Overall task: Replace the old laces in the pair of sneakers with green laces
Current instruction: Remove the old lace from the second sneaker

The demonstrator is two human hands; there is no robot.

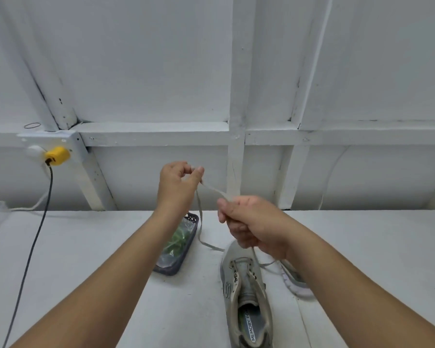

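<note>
An old grey lace is stretching between two raised hands: the left hand is pinching one end at its fingertips, while the right hand is closing its grip around the lace lower down. Directly below the right grip, a grey sneaker is sitting on the white desk, a second sneaker just beside it. Below the left grip, a dark basket is holding bagged green laces.

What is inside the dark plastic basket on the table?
The basket holds green laces in a clear plastic bag. The left forearm covers its left side, so anything else inside cannot be seen.
</note>
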